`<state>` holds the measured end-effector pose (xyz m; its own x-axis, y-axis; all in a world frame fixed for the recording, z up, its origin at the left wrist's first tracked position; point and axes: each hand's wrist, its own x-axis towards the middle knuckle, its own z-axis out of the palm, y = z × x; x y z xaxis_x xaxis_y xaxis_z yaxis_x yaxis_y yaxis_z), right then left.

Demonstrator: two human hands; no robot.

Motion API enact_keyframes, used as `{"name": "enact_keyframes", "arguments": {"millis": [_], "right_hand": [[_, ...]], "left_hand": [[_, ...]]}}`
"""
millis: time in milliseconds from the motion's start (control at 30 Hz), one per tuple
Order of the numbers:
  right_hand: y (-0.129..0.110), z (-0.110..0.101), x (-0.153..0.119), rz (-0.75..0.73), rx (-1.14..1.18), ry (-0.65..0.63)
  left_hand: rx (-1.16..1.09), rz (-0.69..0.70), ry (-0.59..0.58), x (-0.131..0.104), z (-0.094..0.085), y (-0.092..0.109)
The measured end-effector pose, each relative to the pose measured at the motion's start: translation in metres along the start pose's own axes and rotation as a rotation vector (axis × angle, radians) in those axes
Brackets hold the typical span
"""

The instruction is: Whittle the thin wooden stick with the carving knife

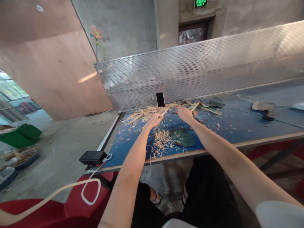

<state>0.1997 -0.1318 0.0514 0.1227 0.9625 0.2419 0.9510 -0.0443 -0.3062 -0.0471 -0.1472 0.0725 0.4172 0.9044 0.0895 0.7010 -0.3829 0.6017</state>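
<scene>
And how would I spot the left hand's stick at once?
Find the blue tabletop before the perforated metal panel. In front of the propped phone, the left hand grips the pale stick. Strips to its left lie loose among shavings; this one is held.

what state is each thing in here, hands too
left hand: closed on a wood stick
right hand: fingers curled, grip unclear
phone: propped up, screen dark
wood shavings: loose, scattered over the blue tabletop
green sheet: lying down, partly strewn with shavings
cleaver: lying down, not held
exit sign: lit green
</scene>
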Motion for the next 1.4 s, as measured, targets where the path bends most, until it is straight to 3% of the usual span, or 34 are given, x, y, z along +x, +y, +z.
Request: {"name": "enact_keyframes", "arguments": {"millis": [67, 133, 267, 433, 867, 1067, 1267, 1400], "right_hand": [[0.022, -0.003, 0.007, 0.109, 0.019, 0.000], [0.029, -0.004, 0.010, 0.145, 0.072, -0.002], [0.005, 0.002, 0.006, -0.012, 0.121, 0.019], [-0.032, 0.020, -0.005, -0.240, 0.116, -0.071], [-0.052, 0.030, -0.022, -0.432, 0.056, -0.144], [-0.053, 0.033, -0.022, -0.365, 0.120, -0.115], [-0.034, 0.031, -0.008, -0.235, 0.191, -0.051], [-0.024, 0.029, 0.000, -0.241, 0.273, -0.008]], "left_hand": [[0.124, 0.069, 0.097, 0.003, 0.002, -0.003], [0.219, 0.054, 0.123, 0.006, 0.004, -0.007], [0.326, -0.062, 0.103, 0.005, 0.006, -0.013], [0.385, -0.117, 0.107, 0.001, 0.004, -0.011], [0.385, -0.052, 0.159, 0.001, 0.007, -0.009], [0.279, -0.024, 0.180, -0.001, 0.005, -0.006], [0.255, -0.015, 0.164, 0.005, 0.008, -0.009], [0.238, -0.005, 0.153, 0.003, 0.007, -0.006]]}}
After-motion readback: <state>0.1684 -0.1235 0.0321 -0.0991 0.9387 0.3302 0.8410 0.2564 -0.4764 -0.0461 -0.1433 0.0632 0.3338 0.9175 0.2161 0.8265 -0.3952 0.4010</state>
